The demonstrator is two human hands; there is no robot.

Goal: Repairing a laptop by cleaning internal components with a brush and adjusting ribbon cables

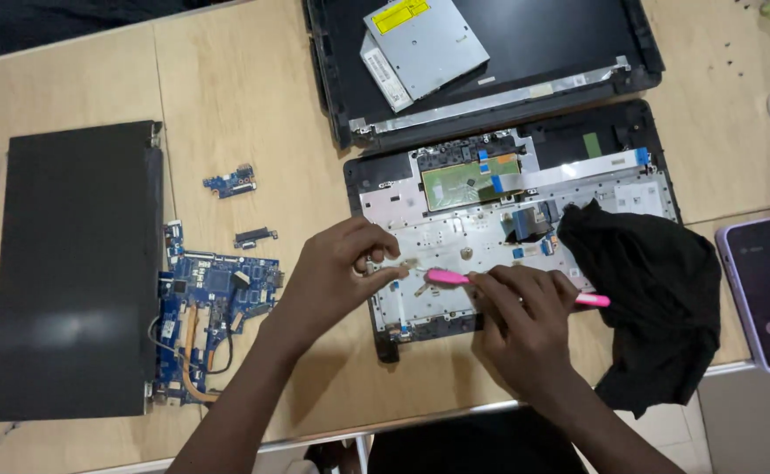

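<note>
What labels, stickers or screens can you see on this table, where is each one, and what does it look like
Yellow label: rectangular, on the silver optical drive at top centre.
White label: long strip on the flat silver part under that drive.
Phone screen: right edge, dark and rounded, in a lilac case.
Laptop screen panel: far left, flat black rectangle, unlit.

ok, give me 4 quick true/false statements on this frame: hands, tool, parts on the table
1. The right hand holds a pink brush over the opened laptop base. True.
2. The left hand rests on the blue motherboard. False: it is on the laptop base; the motherboard lies apart, to its left.
3. A black cloth lies on the base's right part. True.
4. The phone lies on the silver optical drive. False: it lies on the table at the right edge.
</note>
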